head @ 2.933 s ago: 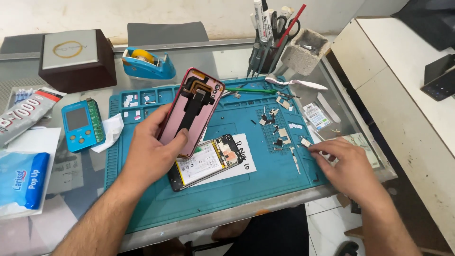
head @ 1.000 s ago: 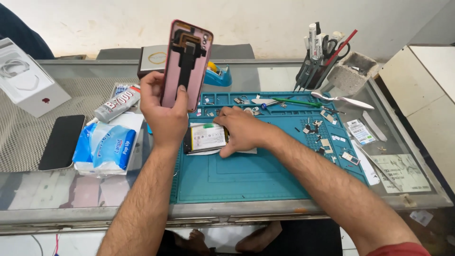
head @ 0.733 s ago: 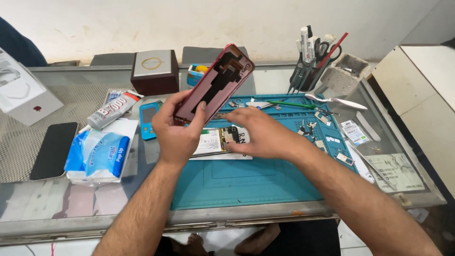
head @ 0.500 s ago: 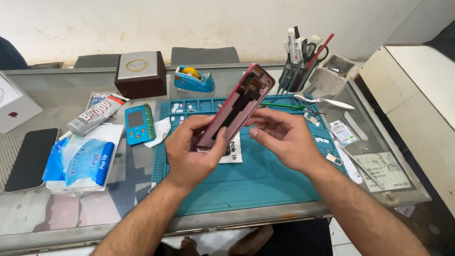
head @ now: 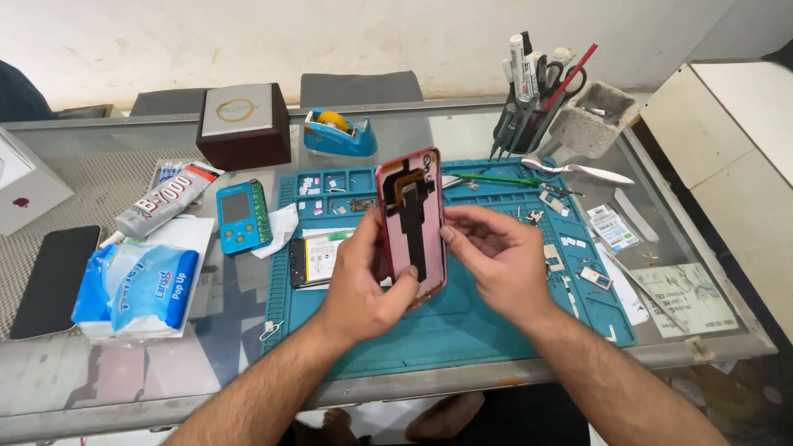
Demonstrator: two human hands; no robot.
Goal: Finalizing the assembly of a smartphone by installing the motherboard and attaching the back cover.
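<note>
1. The left hand (head: 363,285) holds a pink phone back housing (head: 411,221) upright above the middle of the blue work mat (head: 462,330); its fingers are closed around the housing's lower left edge, with the thumb pressed against the inner face near the bottom.
2. The right hand (head: 496,264) is at 3 o'clock from the housing, its fingers half curled and spread, the tips touching the housing's right edge without closing round it.
3. The housing's inner side faces the camera, showing a black strip down its centre and a camera cut-out at the top.
4. At 9 o'clock from the housing, an opened phone body with its battery (head: 318,260) lies flat on the mat.
5. Further toward 9 o'clock on the glass surface (head: 231,330) are a small blue handheld tester (head: 242,216), a glue tube (head: 165,198) and a blue tissue pack (head: 140,289).
6. At 12 o'clock stands a blue tape dispenser (head: 339,134); at 1 o'clock, a tool holder (head: 529,107) full of pens and scissors.
</note>
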